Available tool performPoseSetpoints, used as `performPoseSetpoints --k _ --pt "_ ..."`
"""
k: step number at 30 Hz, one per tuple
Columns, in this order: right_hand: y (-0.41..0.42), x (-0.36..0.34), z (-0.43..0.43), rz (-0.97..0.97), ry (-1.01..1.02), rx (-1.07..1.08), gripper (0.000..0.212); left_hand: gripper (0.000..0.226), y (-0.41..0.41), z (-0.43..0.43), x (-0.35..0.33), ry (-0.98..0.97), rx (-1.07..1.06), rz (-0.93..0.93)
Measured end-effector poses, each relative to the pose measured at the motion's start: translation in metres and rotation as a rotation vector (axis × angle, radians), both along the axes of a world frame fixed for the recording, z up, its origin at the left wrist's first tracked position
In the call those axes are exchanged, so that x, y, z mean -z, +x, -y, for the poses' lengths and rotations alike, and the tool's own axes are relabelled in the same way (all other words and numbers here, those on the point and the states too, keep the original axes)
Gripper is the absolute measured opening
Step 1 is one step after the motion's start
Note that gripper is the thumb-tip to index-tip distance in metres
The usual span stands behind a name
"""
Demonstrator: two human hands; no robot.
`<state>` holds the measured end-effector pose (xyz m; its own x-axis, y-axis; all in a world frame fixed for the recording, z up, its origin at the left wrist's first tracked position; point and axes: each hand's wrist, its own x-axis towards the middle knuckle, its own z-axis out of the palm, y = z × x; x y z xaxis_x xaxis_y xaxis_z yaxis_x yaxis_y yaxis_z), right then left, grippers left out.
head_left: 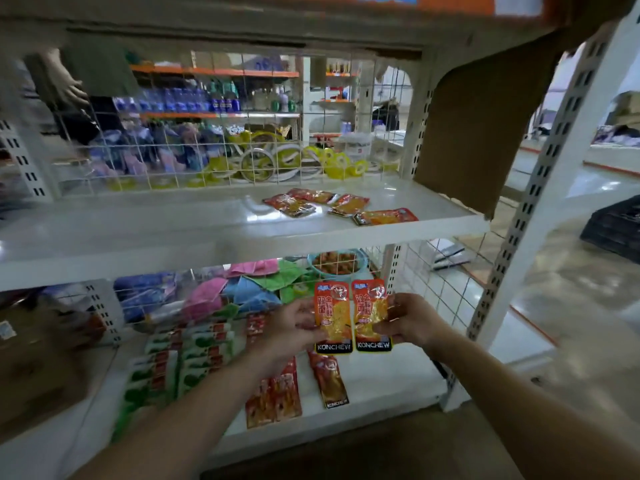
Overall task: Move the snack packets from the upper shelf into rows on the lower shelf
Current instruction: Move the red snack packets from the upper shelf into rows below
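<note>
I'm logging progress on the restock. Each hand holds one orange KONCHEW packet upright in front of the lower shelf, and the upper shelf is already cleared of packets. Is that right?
Not quite. The left hand and right hand each hold an orange packet upright, but the upper shelf is not cleared: the head view shows several packets lying near its right end.

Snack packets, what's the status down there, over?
Left hand holds one orange packet, right hand another, upright, side by side above lower shelf. Loose packets left on upper shelf. Nothing blocking.
</note>
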<state>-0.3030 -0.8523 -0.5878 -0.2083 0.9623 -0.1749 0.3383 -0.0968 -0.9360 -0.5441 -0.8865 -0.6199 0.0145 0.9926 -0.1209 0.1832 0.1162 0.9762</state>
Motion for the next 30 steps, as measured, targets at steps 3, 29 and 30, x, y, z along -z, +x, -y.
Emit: performPoseSetpoints --k 3,29,30 --pt "-0.007 0.026 -0.017 -0.011 -0.036 -0.036 0.025 0.075 -0.004 -0.017 0.027 -0.029 0.009 0.003" --pt "-0.038 0.243 -0.246 0.212 -0.008 0.116 0.028 0.093 -0.013 -0.229 0.226 0.134 0.024 -0.285" --pt "-0.033 0.248 -0.245 0.231 0.000 0.139 0.030 0.095 -0.007 -0.233 0.233 0.116 0.024 -0.285"
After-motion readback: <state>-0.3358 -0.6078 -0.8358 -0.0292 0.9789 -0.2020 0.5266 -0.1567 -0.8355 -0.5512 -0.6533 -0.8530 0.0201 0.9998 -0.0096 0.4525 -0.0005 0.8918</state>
